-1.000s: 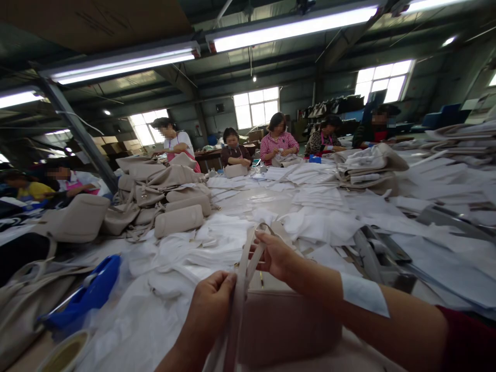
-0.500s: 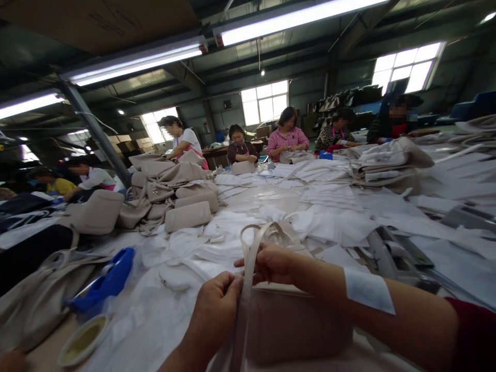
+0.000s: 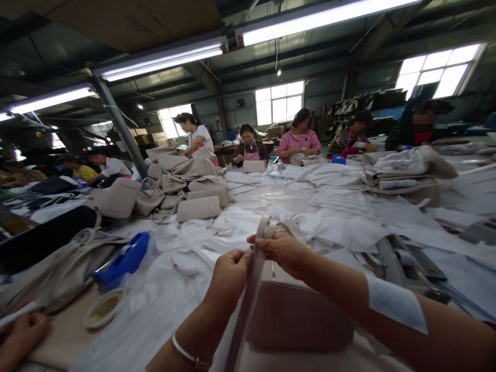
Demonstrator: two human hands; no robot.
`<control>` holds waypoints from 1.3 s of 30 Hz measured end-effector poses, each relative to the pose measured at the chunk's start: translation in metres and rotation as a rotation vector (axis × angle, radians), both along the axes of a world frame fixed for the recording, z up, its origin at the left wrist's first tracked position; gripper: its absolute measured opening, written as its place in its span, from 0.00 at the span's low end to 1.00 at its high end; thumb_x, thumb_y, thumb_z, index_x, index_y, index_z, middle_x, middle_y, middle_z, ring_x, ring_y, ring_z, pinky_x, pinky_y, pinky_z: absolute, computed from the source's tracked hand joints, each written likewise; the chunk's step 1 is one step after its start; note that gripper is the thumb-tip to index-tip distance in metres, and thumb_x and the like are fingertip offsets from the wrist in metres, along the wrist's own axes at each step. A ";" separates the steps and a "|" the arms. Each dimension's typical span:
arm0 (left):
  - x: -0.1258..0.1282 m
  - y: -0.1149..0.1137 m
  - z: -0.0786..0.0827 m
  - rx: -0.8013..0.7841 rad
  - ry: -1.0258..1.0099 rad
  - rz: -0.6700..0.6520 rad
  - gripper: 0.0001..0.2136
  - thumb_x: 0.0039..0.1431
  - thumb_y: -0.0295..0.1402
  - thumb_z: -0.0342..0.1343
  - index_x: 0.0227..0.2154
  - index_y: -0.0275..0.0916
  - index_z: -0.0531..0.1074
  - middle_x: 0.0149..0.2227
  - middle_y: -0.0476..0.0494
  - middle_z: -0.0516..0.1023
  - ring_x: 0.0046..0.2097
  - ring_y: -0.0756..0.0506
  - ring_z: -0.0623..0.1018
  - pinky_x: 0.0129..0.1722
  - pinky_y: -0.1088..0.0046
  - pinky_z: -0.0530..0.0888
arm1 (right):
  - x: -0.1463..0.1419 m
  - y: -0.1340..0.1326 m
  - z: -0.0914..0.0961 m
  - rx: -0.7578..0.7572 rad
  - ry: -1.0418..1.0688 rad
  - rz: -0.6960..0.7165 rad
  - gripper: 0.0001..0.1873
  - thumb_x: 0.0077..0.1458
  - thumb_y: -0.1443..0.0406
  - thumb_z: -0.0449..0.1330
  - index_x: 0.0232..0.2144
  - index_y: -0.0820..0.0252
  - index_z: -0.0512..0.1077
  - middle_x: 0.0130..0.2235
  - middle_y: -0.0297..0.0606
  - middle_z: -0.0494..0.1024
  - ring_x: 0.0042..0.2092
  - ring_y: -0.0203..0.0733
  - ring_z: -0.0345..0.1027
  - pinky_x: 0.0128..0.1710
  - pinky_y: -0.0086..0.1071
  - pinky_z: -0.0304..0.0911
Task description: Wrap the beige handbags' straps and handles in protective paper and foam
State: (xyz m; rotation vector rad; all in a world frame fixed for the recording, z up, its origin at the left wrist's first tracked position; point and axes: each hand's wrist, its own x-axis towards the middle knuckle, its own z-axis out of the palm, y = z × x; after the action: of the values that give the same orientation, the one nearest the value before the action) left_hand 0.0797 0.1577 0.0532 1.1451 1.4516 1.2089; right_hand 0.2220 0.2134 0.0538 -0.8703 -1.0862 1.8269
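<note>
A beige handbag (image 3: pixel 298 315) lies on the table right in front of me. Its long beige strap (image 3: pixel 250 299) runs up from the lower edge between my hands to a loop near the top. My left hand (image 3: pixel 228 276) is closed around the strap on the left side. My right hand (image 3: pixel 281 250) pinches the strap's upper loop just beyond it. A white sleeve cover sits on my right forearm and a thin bangle on my left wrist.
White wrapping paper (image 3: pixel 341 206) covers the table. Beige bags (image 3: pixel 197 206) are piled at the left middle and back right. A blue tape dispenser (image 3: pixel 124 261) and a small dish (image 3: pixel 104 307) lie at the left. Another person's hand (image 3: pixel 19 330) is at bottom left. Several workers sit along the far side.
Both hands have risen and drawn closer together along the strap, with the left hand now near the right. The view has swung left, bringing the dish and another person's hand into sight.
</note>
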 end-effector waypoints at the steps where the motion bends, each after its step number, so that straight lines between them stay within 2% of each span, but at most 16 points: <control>1: 0.002 0.003 0.002 0.004 -0.025 0.008 0.14 0.50 0.44 0.61 0.26 0.34 0.76 0.23 0.47 0.76 0.26 0.49 0.70 0.26 0.75 0.64 | 0.000 -0.005 -0.004 0.023 -0.012 0.014 0.12 0.51 0.64 0.67 0.38 0.65 0.78 0.35 0.41 0.81 0.38 0.41 0.74 0.47 0.37 0.66; 4: 0.008 0.005 0.005 0.000 -0.047 0.002 0.14 0.49 0.43 0.62 0.24 0.35 0.75 0.22 0.48 0.75 0.24 0.50 0.69 0.25 0.76 0.64 | 0.006 -0.009 -0.011 -0.006 0.018 0.047 0.17 0.52 0.58 0.65 0.43 0.60 0.77 0.38 0.40 0.81 0.42 0.43 0.73 0.46 0.39 0.66; 7: 0.011 0.003 0.001 0.003 0.013 -0.049 0.15 0.51 0.44 0.61 0.24 0.35 0.76 0.21 0.49 0.75 0.24 0.50 0.68 0.25 0.75 0.63 | 0.014 0.008 -0.007 -0.151 0.129 0.038 0.19 0.58 0.52 0.59 0.41 0.59 0.76 0.44 0.43 0.80 0.45 0.47 0.74 0.44 0.42 0.69; 9: 0.011 0.002 -0.004 0.006 0.047 -0.062 0.14 0.52 0.43 0.61 0.25 0.35 0.77 0.22 0.48 0.76 0.25 0.50 0.69 0.25 0.75 0.63 | 0.015 0.023 -0.005 -0.207 0.150 -0.028 0.15 0.59 0.55 0.58 0.36 0.61 0.75 0.43 0.43 0.80 0.43 0.47 0.75 0.43 0.43 0.70; 11: 0.011 0.003 -0.008 0.003 0.046 -0.061 0.14 0.53 0.43 0.60 0.27 0.35 0.78 0.23 0.48 0.77 0.26 0.49 0.70 0.26 0.74 0.64 | 0.012 0.029 -0.008 -0.191 0.112 -0.102 0.09 0.57 0.61 0.59 0.33 0.62 0.74 0.40 0.42 0.81 0.40 0.43 0.76 0.42 0.39 0.70; 14: 0.012 0.010 -0.010 -0.001 0.017 -0.060 0.15 0.54 0.44 0.60 0.30 0.34 0.79 0.25 0.47 0.78 0.28 0.48 0.72 0.28 0.74 0.65 | 0.004 0.016 -0.017 -0.135 0.080 -0.124 0.05 0.54 0.66 0.62 0.30 0.64 0.76 0.34 0.42 0.80 0.34 0.38 0.73 0.37 0.32 0.68; 16: 0.015 0.014 -0.009 0.004 -0.002 -0.061 0.16 0.53 0.44 0.61 0.29 0.33 0.79 0.25 0.46 0.78 0.28 0.48 0.72 0.29 0.74 0.67 | 0.002 0.001 -0.022 -0.078 0.042 -0.113 0.08 0.53 0.64 0.64 0.27 0.64 0.76 0.28 0.39 0.78 0.28 0.36 0.69 0.32 0.30 0.66; 18: 0.019 0.017 -0.007 0.001 -0.011 -0.064 0.16 0.53 0.44 0.60 0.28 0.33 0.79 0.25 0.45 0.79 0.27 0.48 0.72 0.29 0.73 0.67 | 0.005 -0.006 -0.024 -0.095 0.009 -0.105 0.10 0.55 0.61 0.63 0.29 0.63 0.75 0.25 0.36 0.76 0.25 0.34 0.66 0.28 0.29 0.64; 21: 0.025 0.018 -0.006 -0.006 0.003 -0.073 0.15 0.53 0.43 0.60 0.29 0.33 0.79 0.24 0.46 0.78 0.26 0.49 0.71 0.27 0.74 0.66 | 0.014 0.006 -0.021 -0.273 0.047 -0.102 0.14 0.60 0.55 0.57 0.36 0.59 0.75 0.28 0.35 0.78 0.26 0.37 0.69 0.28 0.32 0.66; 23: 0.027 0.019 -0.007 0.000 0.020 -0.080 0.14 0.52 0.42 0.60 0.28 0.34 0.80 0.24 0.47 0.78 0.25 0.49 0.71 0.26 0.74 0.65 | 0.017 0.020 -0.018 -0.327 0.082 -0.125 0.12 0.61 0.58 0.56 0.36 0.60 0.74 0.30 0.37 0.79 0.28 0.38 0.72 0.29 0.33 0.67; 25: 0.027 0.020 -0.007 0.004 0.037 -0.078 0.13 0.52 0.41 0.60 0.28 0.34 0.80 0.23 0.47 0.77 0.25 0.49 0.70 0.25 0.75 0.64 | 0.016 0.027 -0.017 -0.307 0.083 -0.152 0.07 0.59 0.65 0.57 0.33 0.64 0.74 0.30 0.38 0.80 0.29 0.38 0.72 0.29 0.31 0.67; 28: 0.022 0.025 -0.010 0.015 0.057 -0.051 0.14 0.52 0.41 0.61 0.28 0.34 0.80 0.24 0.45 0.79 0.26 0.48 0.72 0.26 0.74 0.65 | 0.007 0.017 -0.020 -0.272 0.083 -0.171 0.06 0.56 0.71 0.58 0.28 0.65 0.74 0.25 0.36 0.77 0.24 0.33 0.68 0.25 0.27 0.65; 31: 0.019 0.031 -0.013 0.029 0.073 -0.019 0.12 0.49 0.41 0.62 0.26 0.34 0.79 0.25 0.45 0.79 0.27 0.47 0.73 0.28 0.73 0.68 | 0.002 -0.003 -0.023 -0.282 0.090 -0.168 0.10 0.58 0.68 0.59 0.24 0.62 0.70 0.20 0.32 0.72 0.21 0.33 0.64 0.23 0.27 0.64; 34: 0.021 0.037 -0.013 0.045 0.078 -0.027 0.12 0.47 0.41 0.64 0.23 0.35 0.79 0.22 0.47 0.77 0.26 0.48 0.71 0.26 0.74 0.66 | 0.004 -0.010 -0.022 -0.344 0.102 -0.096 0.15 0.63 0.62 0.54 0.25 0.61 0.70 0.19 0.33 0.71 0.20 0.35 0.65 0.23 0.30 0.66; 37: 0.021 0.041 -0.009 0.048 0.040 -0.065 0.12 0.44 0.40 0.67 0.23 0.35 0.79 0.22 0.46 0.77 0.26 0.49 0.71 0.26 0.75 0.65 | 0.007 -0.005 -0.020 -0.353 0.126 -0.052 0.12 0.62 0.62 0.56 0.29 0.62 0.72 0.23 0.36 0.76 0.22 0.37 0.68 0.25 0.34 0.69; 39: 0.016 0.039 -0.006 0.040 -0.016 -0.098 0.14 0.45 0.42 0.66 0.29 0.34 0.80 0.26 0.46 0.78 0.27 0.49 0.72 0.28 0.75 0.67 | 0.009 0.001 -0.017 -0.294 0.136 -0.079 0.05 0.58 0.66 0.60 0.31 0.63 0.73 0.25 0.37 0.77 0.24 0.38 0.70 0.27 0.34 0.71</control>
State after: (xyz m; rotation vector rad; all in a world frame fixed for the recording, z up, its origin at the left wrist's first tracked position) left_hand 0.0960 0.1968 0.0476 1.2167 1.3490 1.1806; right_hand 0.2312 0.2142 0.0366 -0.9272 -0.6990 1.9775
